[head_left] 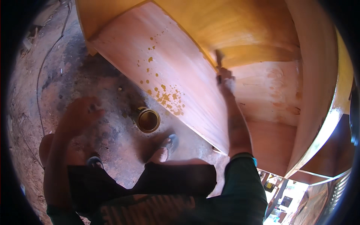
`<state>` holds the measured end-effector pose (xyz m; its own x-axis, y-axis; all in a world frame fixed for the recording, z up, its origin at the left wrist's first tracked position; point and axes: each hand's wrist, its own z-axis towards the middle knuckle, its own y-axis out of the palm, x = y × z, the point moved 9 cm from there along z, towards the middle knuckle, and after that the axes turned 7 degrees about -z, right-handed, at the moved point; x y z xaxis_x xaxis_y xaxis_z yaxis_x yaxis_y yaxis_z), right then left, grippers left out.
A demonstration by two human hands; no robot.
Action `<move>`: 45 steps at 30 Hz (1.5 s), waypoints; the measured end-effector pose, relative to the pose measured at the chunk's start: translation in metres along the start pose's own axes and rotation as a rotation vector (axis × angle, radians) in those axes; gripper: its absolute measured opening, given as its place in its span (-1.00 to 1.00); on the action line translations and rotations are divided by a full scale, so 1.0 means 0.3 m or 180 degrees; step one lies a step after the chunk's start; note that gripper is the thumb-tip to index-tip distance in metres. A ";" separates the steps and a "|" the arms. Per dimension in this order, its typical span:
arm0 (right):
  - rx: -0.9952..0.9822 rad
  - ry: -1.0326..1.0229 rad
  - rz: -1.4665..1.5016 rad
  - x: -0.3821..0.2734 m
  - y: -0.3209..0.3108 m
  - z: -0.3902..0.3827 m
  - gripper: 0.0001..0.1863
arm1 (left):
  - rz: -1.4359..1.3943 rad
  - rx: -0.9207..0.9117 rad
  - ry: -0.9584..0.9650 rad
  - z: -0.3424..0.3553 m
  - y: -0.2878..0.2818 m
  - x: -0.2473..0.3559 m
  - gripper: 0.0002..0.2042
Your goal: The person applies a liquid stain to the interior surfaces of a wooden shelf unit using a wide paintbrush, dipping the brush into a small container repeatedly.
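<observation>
My right hand (pixel 226 79) is closed around a paintbrush (pixel 219 62). Its bristles touch the inner back panel (pixel 258 35) of a large wooden cabinet, right at the border between yellow-brown coating and bare pinkish wood. Over the floor on the left hangs my left hand (pixel 84 112), a little blurred, its fingers apart and nothing visible in them. An open round can (pixel 148 120) with a brownish inside stands on the floor between my left hand and the cabinet. Coating drops dot the pale side board (pixel 165 63) nearest me.
A dark cable (pixel 39 80) runs along the dirty concrete floor (pixel 120 146) at the far left. My sandalled foot (pixel 165 150) rests close to the can. At the right the cabinet's tall curved side panel (pixel 318 75) rises. Cluttered objects (pixel 281 197) show in bright light at the lower right.
</observation>
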<state>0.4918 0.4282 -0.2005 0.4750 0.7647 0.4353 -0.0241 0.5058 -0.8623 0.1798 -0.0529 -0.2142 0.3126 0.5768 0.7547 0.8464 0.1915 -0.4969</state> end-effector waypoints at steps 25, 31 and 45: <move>-0.0962 0.0525 0.0141 0.127 0.018 -0.217 -0.67 | 0.0210 -0.0138 -0.0073 -0.055 0.012 0.040 -0.56; -0.0030 -0.0024 0.0452 -0.024 -0.042 -0.006 -0.67 | 0.0288 -0.0174 0.0057 0.001 0.030 0.066 -0.57; 0.0126 -0.0427 -0.1052 -0.072 -0.009 0.024 -0.79 | 0.0280 0.0059 0.0270 0.026 0.036 0.059 -0.60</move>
<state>0.4754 0.4132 -0.2057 0.3432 0.6015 0.7214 0.0763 0.7477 -0.6597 0.1913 -0.0345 -0.2094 0.4211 0.5230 0.7410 0.8063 0.1582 -0.5699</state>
